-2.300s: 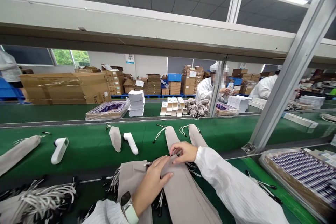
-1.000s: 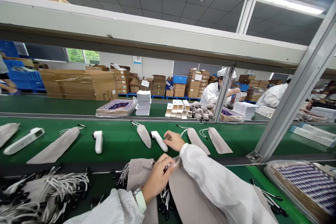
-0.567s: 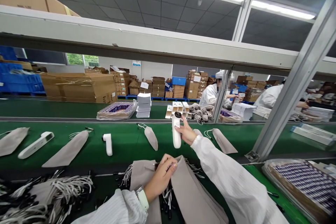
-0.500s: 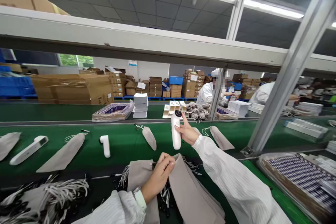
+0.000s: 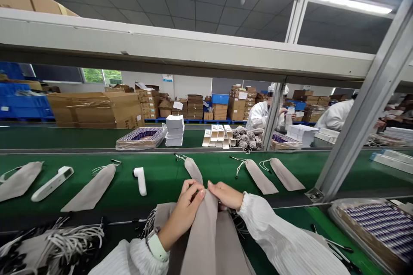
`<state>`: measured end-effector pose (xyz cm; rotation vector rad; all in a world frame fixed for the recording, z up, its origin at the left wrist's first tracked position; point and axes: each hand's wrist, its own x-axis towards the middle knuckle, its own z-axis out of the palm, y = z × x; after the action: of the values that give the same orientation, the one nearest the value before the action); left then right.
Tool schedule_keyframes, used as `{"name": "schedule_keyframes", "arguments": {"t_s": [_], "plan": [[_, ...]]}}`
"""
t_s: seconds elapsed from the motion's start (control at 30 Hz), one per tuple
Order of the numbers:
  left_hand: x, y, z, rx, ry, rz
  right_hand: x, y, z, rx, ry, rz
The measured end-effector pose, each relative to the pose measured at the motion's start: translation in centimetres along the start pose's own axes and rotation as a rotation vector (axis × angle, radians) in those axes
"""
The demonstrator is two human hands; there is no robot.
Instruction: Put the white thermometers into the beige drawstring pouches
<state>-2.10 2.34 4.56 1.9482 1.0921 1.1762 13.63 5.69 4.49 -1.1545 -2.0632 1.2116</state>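
Observation:
My left hand (image 5: 186, 206) and my right hand (image 5: 226, 194) both pinch the top edge of a grey-beige drawstring pouch (image 5: 204, 236), which stands upright over a stack of similar pouches at the near edge. Fingertips of the two hands almost meet at the pouch mouth. Just beyond them, on the green conveyor belt (image 5: 161, 172), lies another pouch (image 5: 193, 167). A small white hand-held device (image 5: 140, 180) rests on the belt to the left of my hands. No device shows in either hand.
More pouches (image 5: 259, 176) (image 5: 90, 187) and a second white device (image 5: 52, 183) lie along the belt. A heap of corded pouches (image 5: 48, 240) sits lower left, a tray of batteries (image 5: 382, 225) lower right. A slanted metal post (image 5: 364, 107) stands right. Co-workers (image 5: 260, 114) work across.
My right hand reached to the belt, lifted a white device, then came back to the pouch; the device is out of sight now. Both hands grip the raised pouch. Belt items shifted right.

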Motion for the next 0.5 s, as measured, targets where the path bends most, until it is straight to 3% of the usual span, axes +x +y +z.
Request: {"name": "schedule_keyframes", "arguments": {"t_s": [0.13,0.2,0.27,0.3,0.33,0.47,0.5], "plan": [[-0.2,1.9,-1.8,0.162,-0.079,-0.193,-0.2,0.8,-2.5,-0.372,0.472,-0.245],[-0.7,3.8,-2.8,0.171,-0.228,-0.303,-0.2,1.7,-4.7,-0.477,0.698,-0.217],[-1.3,5.8,-3.4,0.092,-0.342,-0.288,-0.3,2.4,-6.3,-0.421,0.857,-0.139],[-1.5,6.6,-3.4,0.039,-0.353,-0.284,-0.4,2.4,-6.6,-0.331,0.835,-0.101],[-1.6,7.1,-3.3,-0.015,-0.325,-0.279,-0.5,2.1,-6.4,-0.212,0.721,-0.076],[-1.5,7.4,-2.4,-0.123,-0.090,-0.280,-1.4,-0.8,-1.8,0.242,-0.184,-0.193],[-1.5,7.4,-2.2,-0.107,-0.060,-0.258,-1.6,-1.6,-0.5,0.291,-0.298,-0.261]]}}
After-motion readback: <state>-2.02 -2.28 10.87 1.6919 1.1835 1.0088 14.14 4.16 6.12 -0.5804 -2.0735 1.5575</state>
